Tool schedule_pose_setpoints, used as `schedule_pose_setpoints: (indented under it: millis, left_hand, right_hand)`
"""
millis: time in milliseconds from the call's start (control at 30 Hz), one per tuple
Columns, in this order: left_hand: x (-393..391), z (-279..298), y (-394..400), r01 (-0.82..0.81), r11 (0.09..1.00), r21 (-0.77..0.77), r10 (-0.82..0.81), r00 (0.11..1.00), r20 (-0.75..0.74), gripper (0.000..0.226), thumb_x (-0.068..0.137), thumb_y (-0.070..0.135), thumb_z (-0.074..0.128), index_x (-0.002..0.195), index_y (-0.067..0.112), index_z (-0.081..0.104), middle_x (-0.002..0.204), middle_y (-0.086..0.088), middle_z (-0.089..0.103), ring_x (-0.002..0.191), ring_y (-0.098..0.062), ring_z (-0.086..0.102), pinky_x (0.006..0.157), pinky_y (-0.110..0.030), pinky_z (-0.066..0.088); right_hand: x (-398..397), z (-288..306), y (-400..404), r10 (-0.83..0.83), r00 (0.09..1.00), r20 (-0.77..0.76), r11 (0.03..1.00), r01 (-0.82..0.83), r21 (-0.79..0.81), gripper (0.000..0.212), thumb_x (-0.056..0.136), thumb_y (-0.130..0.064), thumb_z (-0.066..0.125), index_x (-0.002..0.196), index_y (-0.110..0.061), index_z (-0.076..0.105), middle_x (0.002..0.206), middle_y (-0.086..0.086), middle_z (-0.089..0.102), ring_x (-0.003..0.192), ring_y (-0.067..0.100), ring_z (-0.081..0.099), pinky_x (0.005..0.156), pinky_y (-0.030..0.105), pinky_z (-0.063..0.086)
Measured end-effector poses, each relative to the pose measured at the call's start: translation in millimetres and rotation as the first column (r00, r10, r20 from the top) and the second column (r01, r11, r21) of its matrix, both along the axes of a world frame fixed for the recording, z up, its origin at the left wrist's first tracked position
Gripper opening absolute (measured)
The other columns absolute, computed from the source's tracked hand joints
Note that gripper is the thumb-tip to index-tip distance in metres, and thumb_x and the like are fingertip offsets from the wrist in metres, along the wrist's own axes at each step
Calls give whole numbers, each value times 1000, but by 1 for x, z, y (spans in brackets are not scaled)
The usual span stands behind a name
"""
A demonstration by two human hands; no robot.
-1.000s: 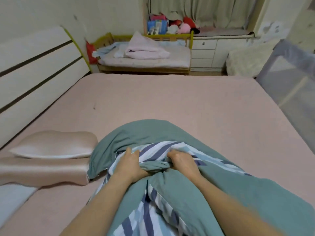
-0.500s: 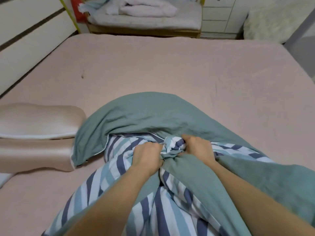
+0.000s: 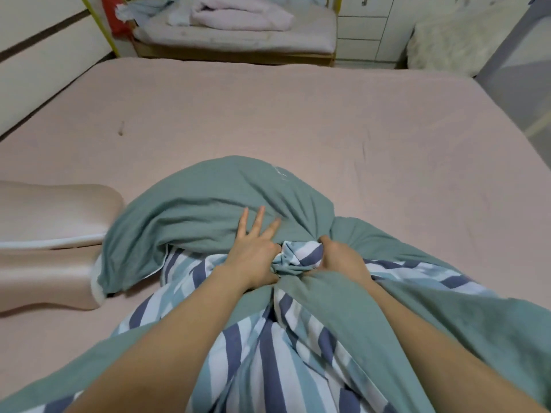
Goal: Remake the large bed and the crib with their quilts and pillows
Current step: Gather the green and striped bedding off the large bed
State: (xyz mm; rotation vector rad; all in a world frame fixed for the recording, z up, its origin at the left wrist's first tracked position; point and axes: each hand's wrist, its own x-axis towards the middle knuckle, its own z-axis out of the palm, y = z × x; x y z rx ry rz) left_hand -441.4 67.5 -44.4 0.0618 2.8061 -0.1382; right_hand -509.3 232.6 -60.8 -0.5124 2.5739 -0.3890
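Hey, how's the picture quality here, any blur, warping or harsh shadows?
Head view: dim, even indoor light, no glare and only soft shadows; wide-angle warping bends the pink-sheeted large bed and stretches the forearms; the green quilt with striped lining is fairly sharp, while the wooden crib looks softer.

head-worn view, angled down, close over bed point(image 3: 298, 114)

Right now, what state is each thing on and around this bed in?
Quilt: bunched in a heap on the big bed, not spread.
Left hand: fingers straight, pressing on the quilt.
Right hand: gripping a bunch of the quilt.
Pillows: stacked at the bed's left edge.
Bed sheet: flat and mostly bare.
Crib: unmade, pink quilt folded on its mattress.
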Motion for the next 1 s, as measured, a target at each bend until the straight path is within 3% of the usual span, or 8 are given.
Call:
schedule_pose_setpoints:
  millis: [133,333,467,600,700,833,900,1000]
  left_hand:
    - [28,32,20,-3,993,122,0,1000,26,39,91,45,46,124,26,52,129,-4,49,119,-25,52,108,-42,27]
    - [96,83,57,-46,954,296,64,997,-51,28,94,42,43,111,24,57,114,-4,62,106,-30,56,79,-35,40]
    - [125,118,91,-54,913,405,89,994,-67,24,89,33,47,110,26,58,109,-7,66,101,-34,58,72,-35,39]
    - [180,142,139,-22,924,382,51,996,-66,25,90,39,49,114,32,56,111,-4,65,101,-31,58,67,-31,33]
    - [220,145,160,-2,934,358,75,979,-190,41,88,45,52,125,27,50,114,-3,59,105,-30,57,76,-34,38]
    - [274,150,182,-149,963,225,200,954,-224,133,47,84,56,152,23,0,150,-10,31,140,-35,27,115,-54,13]
    - [291,154,191,-159,979,126,177,973,-148,150,42,84,64,147,25,-26,157,-12,15,146,-34,8,114,-58,-4]
    - [303,164,201,-143,976,162,167,976,-142,133,59,63,72,152,19,-12,131,-9,50,125,-28,44,112,-48,23]
  right_hand:
    - [41,33,28,-12,994,-113,998,6,-55,50,79,-45,65,116,-16,50,110,12,65,102,34,59,78,35,40]
    - [76,104,72,26,953,301,992,13,-127,92,43,-84,69,114,-29,51,112,-14,60,109,16,57,95,34,43]
    - [120,114,89,167,984,65,973,-175,147,126,36,-77,73,137,-15,31,133,-1,43,129,21,39,112,44,20]
    - [173,112,124,42,999,-27,996,-44,-71,77,63,-36,78,125,-10,41,116,11,61,109,35,58,84,37,44]
    - [208,119,148,8,998,-62,991,-16,-135,65,71,-33,74,124,-12,42,110,12,66,103,37,60,73,38,44]
    - [245,141,176,-20,988,-152,985,-7,-175,45,74,-31,67,116,-19,57,110,8,67,103,35,59,75,37,45]
    - [267,154,187,-52,979,-198,979,11,-203,30,76,-32,63,102,-18,62,103,9,69,98,35,60,72,36,47]
    - [310,174,203,-127,964,-233,961,62,-268,21,73,-33,64,84,-15,63,88,12,70,87,37,61,67,35,45]
